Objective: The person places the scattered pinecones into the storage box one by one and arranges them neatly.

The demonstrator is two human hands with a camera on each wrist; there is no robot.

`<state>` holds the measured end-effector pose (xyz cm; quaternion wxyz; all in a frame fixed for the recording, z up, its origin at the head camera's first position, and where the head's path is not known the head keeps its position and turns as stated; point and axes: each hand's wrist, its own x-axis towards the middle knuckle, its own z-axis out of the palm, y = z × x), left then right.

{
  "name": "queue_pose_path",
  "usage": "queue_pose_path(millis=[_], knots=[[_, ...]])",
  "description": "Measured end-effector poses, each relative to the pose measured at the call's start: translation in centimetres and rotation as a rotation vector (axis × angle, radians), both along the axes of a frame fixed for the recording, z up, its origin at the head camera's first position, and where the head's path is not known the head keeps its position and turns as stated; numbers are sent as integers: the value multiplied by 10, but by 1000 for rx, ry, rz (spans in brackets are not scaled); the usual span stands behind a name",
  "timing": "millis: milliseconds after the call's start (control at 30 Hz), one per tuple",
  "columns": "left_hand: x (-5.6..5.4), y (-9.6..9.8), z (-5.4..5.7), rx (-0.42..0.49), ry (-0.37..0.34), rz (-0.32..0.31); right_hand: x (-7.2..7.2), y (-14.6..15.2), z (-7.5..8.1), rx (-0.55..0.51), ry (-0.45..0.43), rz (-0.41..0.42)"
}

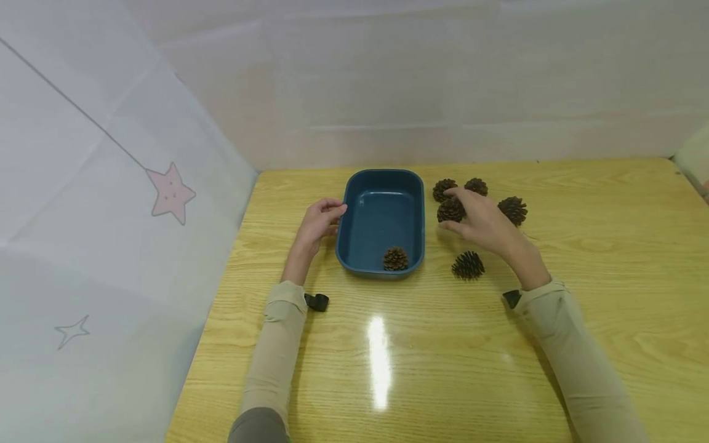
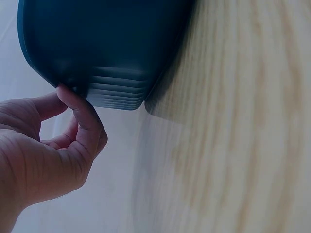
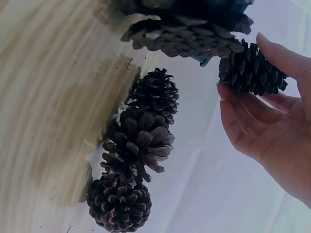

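The right hand (image 1: 483, 223) pinched a dark brown pine cone (image 3: 253, 72) with rough, opened scales; the left hand (image 1: 317, 229) held the blue box's edge (image 1: 341, 237).

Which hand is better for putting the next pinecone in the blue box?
Right hand, probably: it holds a pinecone beside the blue box, near more pinecones. The left hand grips the box.

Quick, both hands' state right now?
Left hand: closed, pinching the edge of the blue tray.
Right hand: closed, holding a pine cone.
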<state>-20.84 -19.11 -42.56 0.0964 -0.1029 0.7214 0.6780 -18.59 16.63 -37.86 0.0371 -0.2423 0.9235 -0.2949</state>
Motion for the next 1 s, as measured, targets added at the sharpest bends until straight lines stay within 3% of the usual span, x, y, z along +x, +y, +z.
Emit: queue_pose_path(millis=[433, 1000], knots=[[1, 1, 2, -1, -6, -1, -2, -5, 0, 20, 38, 25], [1, 2, 2, -9, -1, -4, -2, -16, 4, 25, 11, 30]])
